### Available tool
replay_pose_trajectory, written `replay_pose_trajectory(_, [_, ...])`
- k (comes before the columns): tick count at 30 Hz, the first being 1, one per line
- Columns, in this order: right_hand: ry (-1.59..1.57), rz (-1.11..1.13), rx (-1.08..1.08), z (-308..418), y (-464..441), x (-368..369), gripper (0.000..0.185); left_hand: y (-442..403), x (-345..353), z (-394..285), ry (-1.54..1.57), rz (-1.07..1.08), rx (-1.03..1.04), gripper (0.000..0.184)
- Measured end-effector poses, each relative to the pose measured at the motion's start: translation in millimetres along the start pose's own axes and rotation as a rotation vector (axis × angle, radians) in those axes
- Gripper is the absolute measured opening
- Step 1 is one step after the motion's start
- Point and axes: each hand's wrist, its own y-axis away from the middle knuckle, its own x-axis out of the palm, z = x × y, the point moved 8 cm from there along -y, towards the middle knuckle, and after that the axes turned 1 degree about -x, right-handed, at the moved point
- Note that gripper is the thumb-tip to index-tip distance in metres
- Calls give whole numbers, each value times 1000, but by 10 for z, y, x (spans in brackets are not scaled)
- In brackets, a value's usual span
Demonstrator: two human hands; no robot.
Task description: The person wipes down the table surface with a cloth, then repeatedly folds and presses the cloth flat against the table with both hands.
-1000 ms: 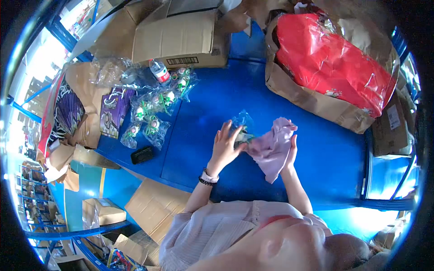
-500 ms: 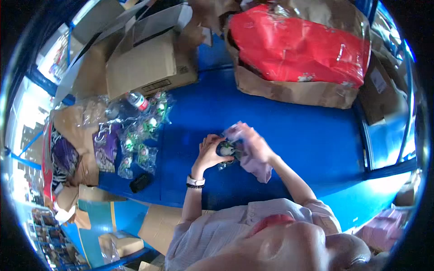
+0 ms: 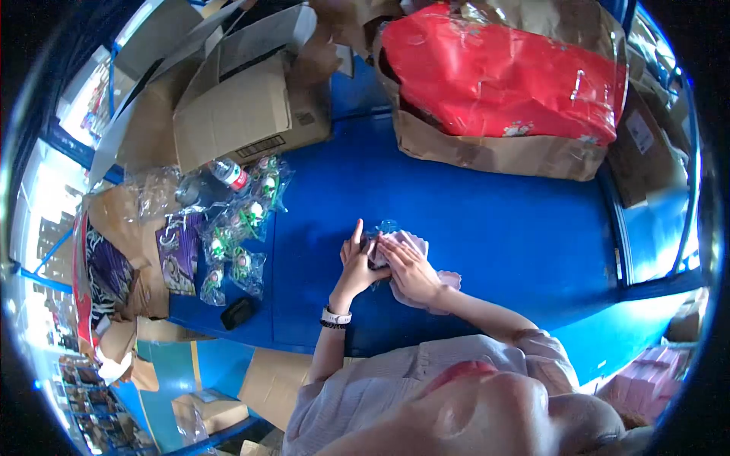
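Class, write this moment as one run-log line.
left hand: near clear wrap | right hand: on pink cloth | table, left: bagged trinkets, bottle | far right: red-covered bundle

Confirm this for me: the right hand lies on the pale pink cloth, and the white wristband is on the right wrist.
Not quite: the white wristband is on the left wrist, not the right one, as the head view shows. The right hand does lie on the pale pink cloth.
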Motion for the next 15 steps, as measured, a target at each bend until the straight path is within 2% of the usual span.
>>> replay_pose_trajectory(5, [-157,-15,-27,67,-4,-11,50,10,-20,-14,-12,-21,16,86])
replay_pose_trajectory(10, [-169,-12,44,-10,-46,-100,54,-61,68,22,163,56,25,90])
replay_pose_trajectory(15, [-54,143,148,-468,-188,67,61,28,107,-12,119,79,-32,91])
